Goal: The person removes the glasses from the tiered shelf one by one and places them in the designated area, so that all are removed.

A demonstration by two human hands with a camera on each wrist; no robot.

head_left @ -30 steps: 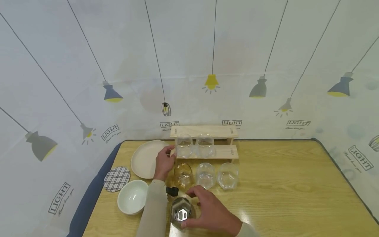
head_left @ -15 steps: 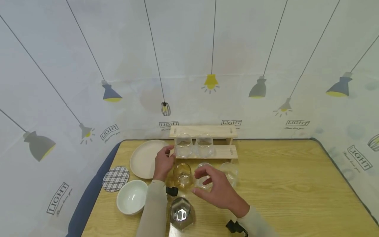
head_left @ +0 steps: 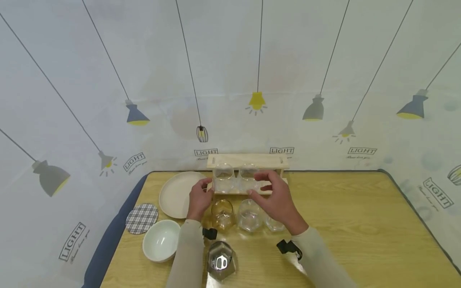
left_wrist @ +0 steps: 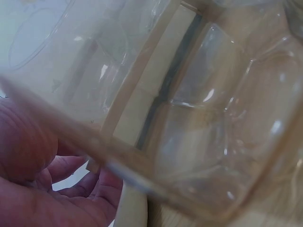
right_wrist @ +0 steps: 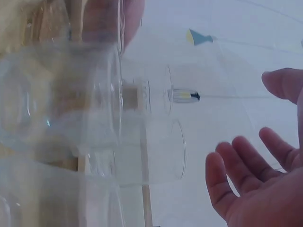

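Observation:
A two-tier wooden rack (head_left: 248,160) stands at the back of the table, two clear glasses on its lower shelf: a left one (head_left: 224,180) and a right one (head_left: 245,182). My left hand (head_left: 200,198) holds the lower shelf's left end, thumb in front and fingers behind, close beside the left glass. Thumb and fingers spread apart, my right hand (head_left: 279,200) hovers just right of the right-hand glass with nothing in its grasp. In front of the rack are an amber glass (head_left: 222,218), a clear glass (head_left: 249,216) and another clear glass (head_left: 273,225), partly behind my right hand.
A smoky grey glass (head_left: 220,260) stands nearer me, between my forearms. At left are a beige plate (head_left: 176,196), a checked round coaster (head_left: 142,219) and a white bowl (head_left: 161,241). The lamp-patterned wall covering (head_left: 324,140) rises behind the table.
My right hand has left the smoky glass and moved away from me, over the front row, to the right-hand glass on the rack. My left hand stays at the rack's end.

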